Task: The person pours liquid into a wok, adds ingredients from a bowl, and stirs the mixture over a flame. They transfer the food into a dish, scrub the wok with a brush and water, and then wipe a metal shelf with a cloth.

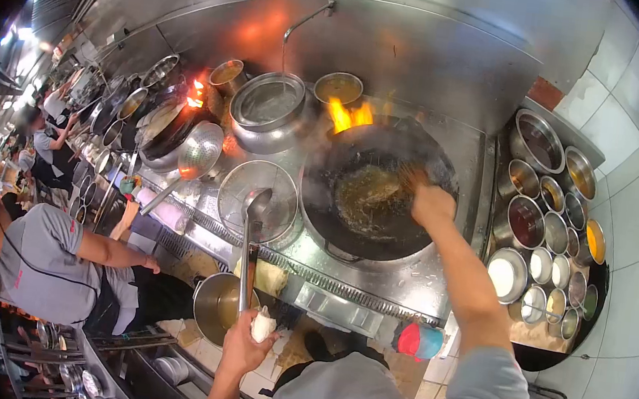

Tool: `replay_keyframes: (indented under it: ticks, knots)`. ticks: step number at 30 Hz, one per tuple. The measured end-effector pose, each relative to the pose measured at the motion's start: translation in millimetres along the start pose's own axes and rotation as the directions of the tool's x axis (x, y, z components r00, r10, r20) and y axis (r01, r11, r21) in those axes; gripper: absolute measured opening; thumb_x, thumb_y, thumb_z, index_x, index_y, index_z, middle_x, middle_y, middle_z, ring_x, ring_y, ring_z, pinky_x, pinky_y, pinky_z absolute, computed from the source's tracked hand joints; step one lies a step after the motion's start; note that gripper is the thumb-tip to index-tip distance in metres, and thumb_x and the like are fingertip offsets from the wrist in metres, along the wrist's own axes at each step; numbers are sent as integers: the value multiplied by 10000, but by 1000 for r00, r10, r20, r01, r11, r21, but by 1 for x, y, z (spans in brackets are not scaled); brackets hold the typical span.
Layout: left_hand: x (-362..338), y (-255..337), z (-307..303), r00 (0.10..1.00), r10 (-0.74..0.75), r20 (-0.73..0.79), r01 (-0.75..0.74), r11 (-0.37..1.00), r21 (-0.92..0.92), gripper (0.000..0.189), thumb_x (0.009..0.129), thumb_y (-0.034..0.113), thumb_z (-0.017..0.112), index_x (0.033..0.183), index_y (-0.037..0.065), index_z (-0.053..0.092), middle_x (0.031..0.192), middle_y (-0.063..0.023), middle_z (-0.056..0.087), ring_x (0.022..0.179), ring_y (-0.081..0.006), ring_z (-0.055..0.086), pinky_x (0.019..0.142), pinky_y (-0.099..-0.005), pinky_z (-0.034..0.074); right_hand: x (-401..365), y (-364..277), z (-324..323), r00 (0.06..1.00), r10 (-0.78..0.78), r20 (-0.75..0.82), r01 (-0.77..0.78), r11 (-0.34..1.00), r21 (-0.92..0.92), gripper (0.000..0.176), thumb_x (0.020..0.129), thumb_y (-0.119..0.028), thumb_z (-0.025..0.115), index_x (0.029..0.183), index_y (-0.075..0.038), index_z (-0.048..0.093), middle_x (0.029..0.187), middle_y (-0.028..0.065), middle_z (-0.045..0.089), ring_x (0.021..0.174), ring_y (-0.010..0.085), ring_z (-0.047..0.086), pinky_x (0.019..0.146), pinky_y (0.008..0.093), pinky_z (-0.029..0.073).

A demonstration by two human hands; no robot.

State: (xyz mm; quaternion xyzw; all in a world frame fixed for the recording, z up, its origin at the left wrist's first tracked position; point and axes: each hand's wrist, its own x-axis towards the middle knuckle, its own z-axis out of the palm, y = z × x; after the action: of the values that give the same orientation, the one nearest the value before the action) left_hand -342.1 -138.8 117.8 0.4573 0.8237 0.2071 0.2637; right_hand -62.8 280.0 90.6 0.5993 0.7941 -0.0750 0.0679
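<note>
My right hand (434,206) is closed round a bamboo brush (413,178), whose bristles reach into the big black wok (417,237). Yellowish, bubbling liquid (371,193) lies in the wok's bottom, and steam rises from it. Low in the view, my left hand (246,341) grips the handle of a long metal ladle (256,207) together with a white cloth (263,324). The ladle's bowl is up over a round wire strainer (233,194), left of the wok.
Flames (349,115) rise at the wok's back edge. A lidded pot (263,141) and perforated skimmer (201,148) stand left. Seasoning containers (526,221) fill the right side. A co-worker (48,261) is at the left, near a stock pot (207,308).
</note>
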Motion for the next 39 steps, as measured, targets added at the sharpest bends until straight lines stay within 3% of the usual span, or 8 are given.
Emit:
replay_keyframes:
  ticks: [4, 10, 14, 19, 26, 29, 34, 39]
  knots:
    - [8, -5, 15, 998, 56, -12, -53, 987, 148, 603, 780, 298, 859, 1247, 82, 544, 1011, -215, 719, 963, -443, 688, 852, -512, 529, 32, -57, 84, 982, -9, -188, 20, 998, 55, 351, 876, -175, 628, 1196, -38, 675, 966, 213, 752, 940, 361, 744, 800, 476, 600]
    - [14, -27, 37, 985, 174, -7, -160, 920, 357, 577, 779, 281, 843, 1261, 140, 559, 1033, -194, 725, 1047, -422, 661, 931, -513, 501, -93, -16, 41, 993, -86, 85, 83, 996, 40, 366, 903, -165, 597, 1254, -73, 640, 1060, 217, 739, 1026, 379, 719, 867, 496, 585]
    - [14, -42, 68, 993, -29, 118, -2, 968, 250, 618, 810, 379, 817, 1309, 135, 547, 1190, -184, 689, 1095, -418, 638, 1016, -527, 421, -21, 1, 12, 999, 26, -22, -25, 999, 39, 297, 882, -207, 656, 1160, -103, 679, 1053, 212, 746, 1006, 416, 721, 862, 503, 590]
    - [15, -59, 103, 986, 23, 167, -59, 975, 213, 664, 830, 386, 813, 1338, 76, 519, 1256, -187, 667, 1102, -417, 628, 1017, -519, 398, 28, -86, 66, 998, 55, -28, -44, 959, 281, 377, 904, -214, 614, 1247, -58, 602, 1028, 221, 744, 988, 426, 717, 859, 528, 578]
    - [21, -87, 135, 986, 13, 168, -48, 978, 204, 659, 803, 394, 833, 1316, 92, 549, 1266, -119, 654, 1222, -376, 559, 1035, -554, 368, -94, -85, 46, 975, -214, -65, 221, 888, 402, 342, 920, -219, 572, 1176, -11, 664, 1076, 269, 720, 1028, 469, 691, 907, 544, 548]
    - [21, -90, 136, 986, 30, 164, -70, 967, 246, 666, 804, 393, 831, 1324, 89, 546, 1268, -123, 654, 1225, -377, 559, 1048, -564, 366, 15, -92, 93, 956, -287, 55, 262, 924, 279, 400, 941, -244, 543, 1255, -22, 654, 1138, 278, 703, 1084, 469, 668, 962, 539, 524]
    - [22, -81, 132, 970, -45, 239, 12, 990, 139, 661, 819, 389, 826, 1340, 101, 541, 1270, -174, 657, 1204, -404, 580, 1061, -545, 384, 53, -157, 82, 965, 238, -110, -98, 718, 689, 538, 948, -332, 547, 1400, -48, 608, 1229, 293, 668, 1150, 460, 640, 1019, 502, 499]
    - [21, -93, 138, 979, -40, 198, 37, 999, 22, 690, 812, 389, 838, 1362, 104, 536, 1234, -222, 670, 1165, -479, 587, 991, -514, 469, -63, -128, 50, 992, -124, 19, 88, 793, 603, 511, 947, -313, 521, 1374, -53, 630, 1257, 291, 659, 1190, 484, 612, 1061, 508, 466]
